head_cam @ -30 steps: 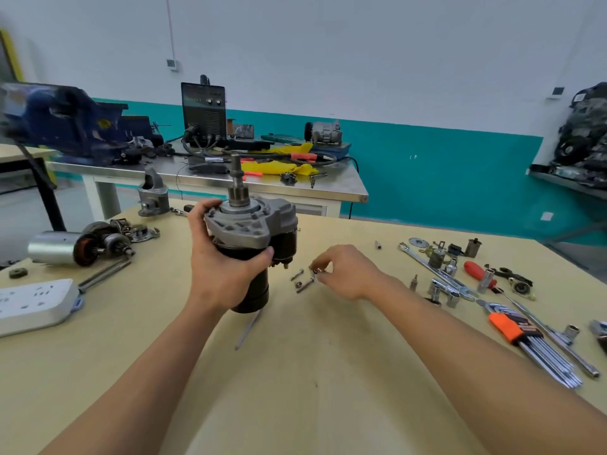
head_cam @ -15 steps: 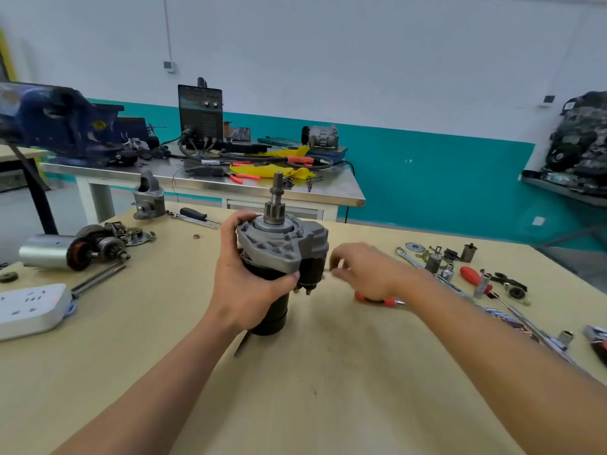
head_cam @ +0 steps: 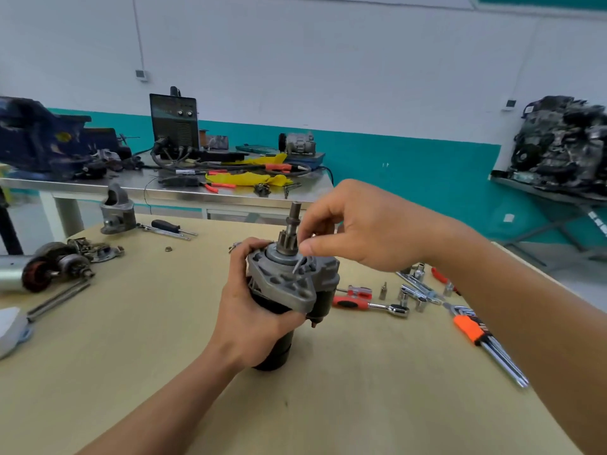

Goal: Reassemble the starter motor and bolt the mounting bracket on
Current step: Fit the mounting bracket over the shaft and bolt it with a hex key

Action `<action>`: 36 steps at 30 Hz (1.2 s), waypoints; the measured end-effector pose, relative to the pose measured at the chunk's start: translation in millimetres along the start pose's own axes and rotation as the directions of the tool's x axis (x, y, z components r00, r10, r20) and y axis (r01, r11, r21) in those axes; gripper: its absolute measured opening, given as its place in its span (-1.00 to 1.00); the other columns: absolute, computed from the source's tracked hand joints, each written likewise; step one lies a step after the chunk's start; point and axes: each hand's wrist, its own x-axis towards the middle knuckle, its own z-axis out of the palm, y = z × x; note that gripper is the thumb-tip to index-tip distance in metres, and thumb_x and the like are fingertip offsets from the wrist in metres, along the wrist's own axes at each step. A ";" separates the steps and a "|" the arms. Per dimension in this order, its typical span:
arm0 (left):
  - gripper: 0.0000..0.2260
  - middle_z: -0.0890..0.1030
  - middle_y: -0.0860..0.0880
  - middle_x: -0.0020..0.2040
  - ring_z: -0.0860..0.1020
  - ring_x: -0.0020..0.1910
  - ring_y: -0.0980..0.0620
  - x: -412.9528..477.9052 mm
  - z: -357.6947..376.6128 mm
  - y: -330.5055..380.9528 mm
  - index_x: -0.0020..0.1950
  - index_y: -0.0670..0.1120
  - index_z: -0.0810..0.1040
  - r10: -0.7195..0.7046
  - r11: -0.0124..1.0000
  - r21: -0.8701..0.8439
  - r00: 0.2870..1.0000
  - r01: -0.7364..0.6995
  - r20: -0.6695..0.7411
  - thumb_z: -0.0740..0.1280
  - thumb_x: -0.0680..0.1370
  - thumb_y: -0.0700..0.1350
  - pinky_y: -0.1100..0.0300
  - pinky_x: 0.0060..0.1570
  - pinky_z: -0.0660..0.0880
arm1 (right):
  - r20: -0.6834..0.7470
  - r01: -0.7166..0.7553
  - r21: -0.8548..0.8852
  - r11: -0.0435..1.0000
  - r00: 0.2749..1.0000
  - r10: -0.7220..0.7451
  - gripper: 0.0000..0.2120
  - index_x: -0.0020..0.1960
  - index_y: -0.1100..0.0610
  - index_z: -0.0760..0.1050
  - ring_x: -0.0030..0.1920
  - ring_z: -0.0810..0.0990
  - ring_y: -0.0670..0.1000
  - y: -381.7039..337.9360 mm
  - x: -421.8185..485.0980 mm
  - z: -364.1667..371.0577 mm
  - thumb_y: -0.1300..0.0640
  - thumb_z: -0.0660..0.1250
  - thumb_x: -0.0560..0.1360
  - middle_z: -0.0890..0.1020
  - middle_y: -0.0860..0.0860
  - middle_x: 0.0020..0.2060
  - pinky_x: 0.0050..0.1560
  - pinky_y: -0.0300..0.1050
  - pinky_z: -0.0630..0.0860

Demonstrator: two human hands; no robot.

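The left hand (head_cam: 253,310) has kept its fingers clamped round the black body of the starter motor (head_cam: 290,285), which stands mid-table (head_cam: 328,405) with its pinion shaft (head_cam: 289,231) at 12 o'clock. A second ago the right hand (head_cam: 371,228) was among loose screws at the motor's 3 o'clock; now it pinches a small bolt (head_cam: 298,265), tip down on the grey housing at the shaft's 5 o'clock. The bolt looks ready for hand-starting, with tightening still ahead.

The right hand (head_cam: 368,224) is coming up from the table to the centre of the frame, pinching a small bolt (head_cam: 298,264) and setting it against the starter motor (head_cam: 289,290) top, beside the shaft.
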 end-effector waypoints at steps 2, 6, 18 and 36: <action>-0.21 0.57 0.19 0.18 0.61 0.17 0.03 0.5 -2.0 -1.7 0.31 0.18 0.30 0.002 1.000 -0.009 1.000 -0.002 0.012 0.61 0.22 -0.17 0.33 0.07 0.54 | -0.002 -0.026 -0.028 0.999 1.000 0.025 -0.94 -0.07 -0.02 0.67 -0.19 0.59 -0.25 1.6 0.6 -0.3 0.10 0.43 0.56 0.64 -0.21 -0.25 -0.18 -0.46 0.44; -0.17 0.55 0.20 0.19 0.60 0.21 0.00 2.2 -8.2 -7.5 0.32 0.16 0.29 -0.008 0.999 -0.035 0.997 0.011 0.073 0.60 0.23 -0.34 0.31 0.12 0.53 | 0.032 -0.045 -0.038 0.998 0.998 0.046 -0.88 -0.13 -0.12 0.63 -0.22 0.60 -0.27 2.0 -0.2 -2.0 0.09 0.44 0.55 0.63 -0.26 -0.31 -0.21 -0.45 0.45; -0.16 0.58 -0.01 0.20 0.61 0.19 -0.03 14.7 -25.4 -13.7 0.39 -0.04 0.22 -0.107 0.981 -0.133 0.971 0.138 0.212 0.57 0.22 -0.26 0.15 0.15 0.56 | 0.088 -0.028 -0.124 0.992 0.995 0.039 -0.94 -0.05 0.02 0.70 -0.27 0.55 -0.35 -6.1 18.0 13.5 0.10 0.44 0.55 0.60 -0.28 -0.32 -0.24 -0.50 0.41; -0.10 0.49 -0.32 0.26 0.53 0.27 -0.33 21.7 -34.6 -25.9 0.48 -0.11 0.12 -0.213 0.933 -0.246 0.955 0.261 0.206 0.54 0.25 -0.28 -0.20 0.23 0.54 | -0.284 -0.025 0.082 0.996 0.958 0.047 -0.47 0.52 -0.05 0.36 0.27 0.30 -0.01 28.4 -2.6 94.9 0.13 0.29 0.55 0.34 -0.07 0.13 0.39 0.13 0.32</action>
